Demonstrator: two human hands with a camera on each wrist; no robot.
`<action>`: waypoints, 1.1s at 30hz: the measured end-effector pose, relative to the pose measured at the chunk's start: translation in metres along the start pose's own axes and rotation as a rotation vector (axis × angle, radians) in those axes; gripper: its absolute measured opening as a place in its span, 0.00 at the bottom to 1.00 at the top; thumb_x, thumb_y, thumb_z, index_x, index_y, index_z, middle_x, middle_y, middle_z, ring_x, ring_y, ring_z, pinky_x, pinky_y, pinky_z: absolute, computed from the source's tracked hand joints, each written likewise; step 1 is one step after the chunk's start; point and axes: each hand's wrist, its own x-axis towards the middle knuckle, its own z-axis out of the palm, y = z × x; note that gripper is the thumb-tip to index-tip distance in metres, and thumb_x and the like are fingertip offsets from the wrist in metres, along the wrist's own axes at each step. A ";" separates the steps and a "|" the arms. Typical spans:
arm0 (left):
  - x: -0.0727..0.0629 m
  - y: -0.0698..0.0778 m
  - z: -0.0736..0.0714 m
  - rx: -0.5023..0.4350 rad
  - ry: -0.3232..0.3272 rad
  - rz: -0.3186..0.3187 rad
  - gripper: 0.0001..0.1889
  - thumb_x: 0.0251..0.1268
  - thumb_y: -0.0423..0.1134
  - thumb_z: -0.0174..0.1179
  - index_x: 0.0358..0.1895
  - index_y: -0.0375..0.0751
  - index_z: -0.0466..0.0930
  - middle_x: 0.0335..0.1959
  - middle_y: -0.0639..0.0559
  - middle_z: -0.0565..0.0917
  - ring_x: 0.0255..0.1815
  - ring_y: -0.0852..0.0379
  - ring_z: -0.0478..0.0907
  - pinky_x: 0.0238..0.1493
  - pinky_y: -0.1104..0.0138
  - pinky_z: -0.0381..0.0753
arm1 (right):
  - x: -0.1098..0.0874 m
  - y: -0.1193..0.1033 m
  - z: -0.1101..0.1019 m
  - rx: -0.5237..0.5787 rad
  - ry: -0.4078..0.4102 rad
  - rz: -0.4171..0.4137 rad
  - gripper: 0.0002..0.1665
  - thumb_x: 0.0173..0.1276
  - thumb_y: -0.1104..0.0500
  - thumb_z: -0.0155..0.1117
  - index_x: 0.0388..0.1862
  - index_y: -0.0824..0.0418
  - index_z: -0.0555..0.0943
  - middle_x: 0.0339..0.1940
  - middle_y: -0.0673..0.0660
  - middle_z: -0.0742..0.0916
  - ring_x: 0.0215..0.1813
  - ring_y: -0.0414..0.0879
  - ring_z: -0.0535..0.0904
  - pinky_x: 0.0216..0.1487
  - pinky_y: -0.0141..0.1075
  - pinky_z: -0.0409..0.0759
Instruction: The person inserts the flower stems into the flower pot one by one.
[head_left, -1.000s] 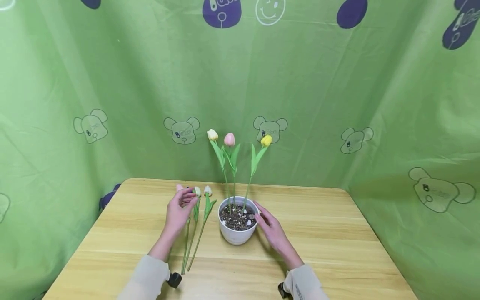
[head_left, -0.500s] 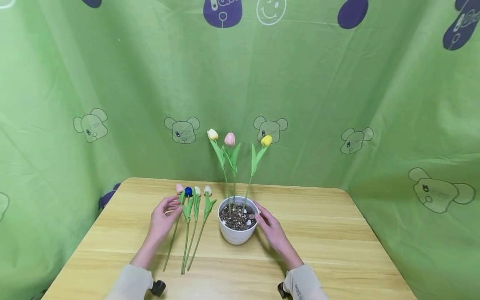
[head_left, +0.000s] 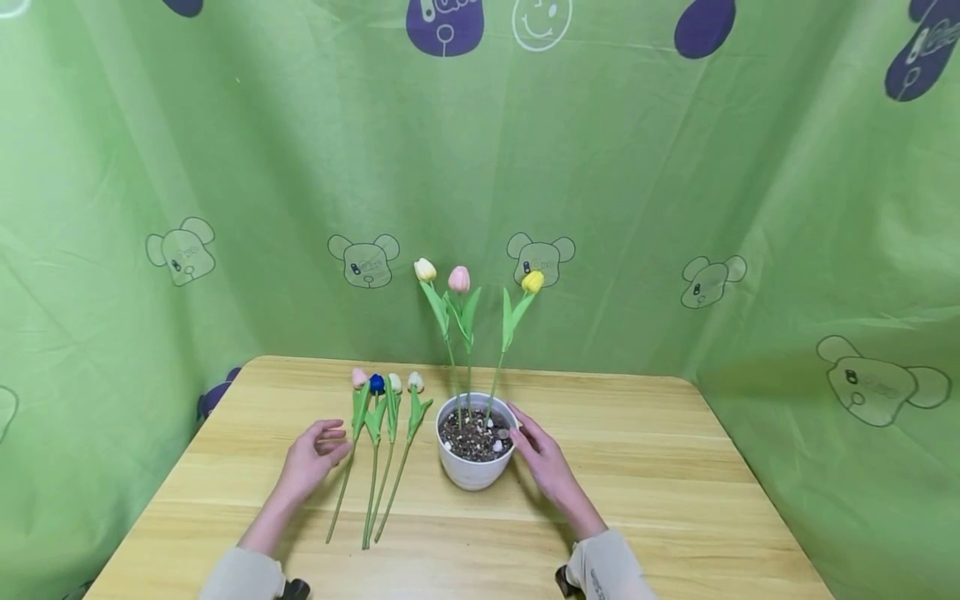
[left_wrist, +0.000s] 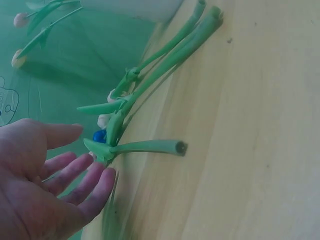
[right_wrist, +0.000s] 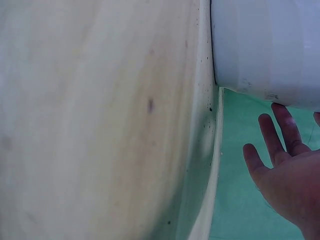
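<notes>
A white flowerpot point(head_left: 472, 475) filled with dark soil stands on the table. Three artificial tulips rise from it: a cream tulip point(head_left: 425, 269), a pink tulip point(head_left: 460, 279) and a yellow tulip point(head_left: 532, 282). My right hand point(head_left: 546, 461) rests against the pot's right side near the rim, fingers fairly straight. Left of the pot lie several loose tulips: a pink-headed tulip point(head_left: 360, 379), a blue tulip point(head_left: 377, 383) and white tulips point(head_left: 416, 382). My left hand point(head_left: 307, 458) is just left of the pink-headed tulip's stem, fingers relaxed, holding nothing; its palm shows in the left wrist view.
The wooden table point(head_left: 637, 467) has its back edge close to a green curtain point(head_left: 615, 167) printed with mouse heads. The curtain also hangs along both sides. Small pale stones point(head_left: 497, 446) lie on the soil.
My left hand has let go of the pink-headed tulip, now lying at the left end of the row, and has drawn back left and nearer. The right hand stays at the pot.
</notes>
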 end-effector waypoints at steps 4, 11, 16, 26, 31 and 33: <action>-0.001 0.000 0.001 0.000 -0.026 -0.016 0.30 0.70 0.32 0.64 0.73 0.32 0.67 0.65 0.30 0.78 0.62 0.35 0.81 0.57 0.56 0.89 | 0.001 0.007 0.000 -0.002 0.009 -0.012 0.30 0.81 0.48 0.57 0.79 0.49 0.70 0.78 0.62 0.73 0.77 0.64 0.70 0.79 0.59 0.66; 0.002 -0.001 0.009 0.007 -0.056 -0.013 0.30 0.67 0.29 0.66 0.70 0.27 0.68 0.62 0.27 0.80 0.57 0.35 0.84 0.54 0.56 0.90 | 0.000 0.009 0.000 -0.020 0.021 -0.016 0.30 0.81 0.48 0.58 0.78 0.48 0.70 0.78 0.63 0.73 0.75 0.64 0.73 0.77 0.59 0.70; 0.005 -0.002 0.015 0.028 -0.049 -0.022 0.34 0.59 0.25 0.70 0.69 0.27 0.69 0.60 0.28 0.81 0.52 0.40 0.85 0.53 0.56 0.90 | -0.001 0.008 0.000 -0.014 0.025 -0.029 0.30 0.81 0.50 0.58 0.79 0.51 0.70 0.77 0.64 0.74 0.74 0.64 0.73 0.77 0.59 0.70; 0.005 0.000 0.022 0.009 -0.001 -0.066 0.36 0.50 0.19 0.68 0.68 0.29 0.72 0.59 0.27 0.81 0.49 0.40 0.86 0.47 0.58 0.92 | 0.001 0.006 0.001 -0.036 0.028 -0.020 0.30 0.81 0.48 0.57 0.79 0.49 0.70 0.77 0.63 0.74 0.73 0.64 0.75 0.76 0.58 0.72; 0.004 0.003 0.019 -0.067 0.017 -0.106 0.34 0.52 0.20 0.67 0.68 0.29 0.72 0.60 0.26 0.81 0.50 0.39 0.86 0.47 0.58 0.92 | 0.001 0.004 0.001 -0.026 0.019 -0.016 0.30 0.81 0.47 0.58 0.78 0.47 0.70 0.77 0.63 0.74 0.72 0.63 0.75 0.75 0.57 0.73; 0.004 0.004 0.018 -0.104 0.007 -0.118 0.34 0.53 0.20 0.67 0.68 0.28 0.71 0.61 0.25 0.80 0.50 0.38 0.86 0.48 0.57 0.92 | 0.001 0.004 0.001 -0.026 0.023 -0.015 0.30 0.81 0.47 0.58 0.78 0.46 0.70 0.77 0.64 0.75 0.72 0.63 0.76 0.75 0.57 0.74</action>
